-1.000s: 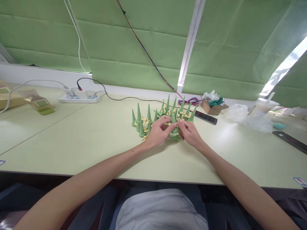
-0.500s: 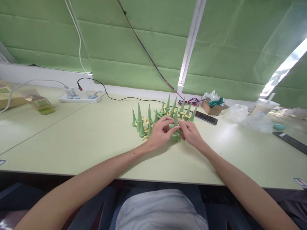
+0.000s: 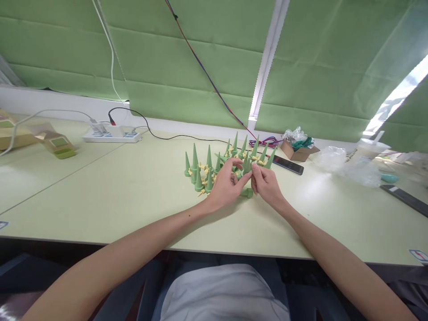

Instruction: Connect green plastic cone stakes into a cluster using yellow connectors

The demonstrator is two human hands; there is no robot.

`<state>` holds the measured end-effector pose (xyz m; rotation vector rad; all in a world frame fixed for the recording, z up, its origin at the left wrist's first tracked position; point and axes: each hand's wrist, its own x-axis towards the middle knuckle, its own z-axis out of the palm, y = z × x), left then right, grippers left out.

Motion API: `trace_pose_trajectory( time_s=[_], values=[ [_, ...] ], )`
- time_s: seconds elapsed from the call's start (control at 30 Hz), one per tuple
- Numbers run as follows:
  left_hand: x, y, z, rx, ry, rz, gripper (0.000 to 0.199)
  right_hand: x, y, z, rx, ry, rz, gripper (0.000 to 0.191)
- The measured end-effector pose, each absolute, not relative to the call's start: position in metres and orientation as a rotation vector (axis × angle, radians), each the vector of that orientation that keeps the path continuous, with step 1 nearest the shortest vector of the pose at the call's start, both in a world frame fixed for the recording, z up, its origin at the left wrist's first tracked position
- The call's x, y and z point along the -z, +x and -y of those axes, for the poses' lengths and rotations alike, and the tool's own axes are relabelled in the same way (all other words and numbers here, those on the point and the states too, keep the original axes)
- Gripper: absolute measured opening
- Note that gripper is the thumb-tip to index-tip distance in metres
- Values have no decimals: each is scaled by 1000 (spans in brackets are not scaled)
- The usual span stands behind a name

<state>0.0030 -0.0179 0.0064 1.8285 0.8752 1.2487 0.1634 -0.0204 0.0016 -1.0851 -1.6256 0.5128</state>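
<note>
The pale worktop (image 3: 133, 191) runs wide under everything. Across its middle, nearer the back edge than the front, stands a cluster of green cones (image 3: 194, 162). The left hand (image 3: 224, 185) curls at the cluster's front, thumb and forefinger seemingly pinching one cone; the right hand (image 3: 266, 181) meets it, thumb and forefinger pressed together, though whether anything sits between them cannot be told. A phone (image 3: 289, 165) lies towards the back edge, right of the cones. The held cone (image 3: 246, 166) tapers upward between the hands. Smallest are the yellow pieces (image 3: 203, 168) among the cones. The step in hand appears to be close fingertip work on that cone; the next move calls for a steady left grip.
</note>
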Motion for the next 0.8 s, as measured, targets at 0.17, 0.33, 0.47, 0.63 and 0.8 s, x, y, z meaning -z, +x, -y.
trace_pose_trajectory(
  time_s=[0.17,0.33,0.47,0.63,0.8],
  values=[
    [-9,3,19,-1179,1771,-881,33,-2,164,21,-502,-1073,1570,63],
    [-10,3,17,-1188,1697,-884,37,-2,165,21,-471,-1061,1573,63],
    [-8,3,15,-1202,1652,-870,41,-2,165,21,-463,-1054,1575,61],
    [-9,4,15,-1111,1649,-785,59,-1,166,21,-426,-1054,1618,60],
    [-8,3,14,-1039,1674,-834,73,-2,166,24,-412,-1051,1669,60]
  ],
)
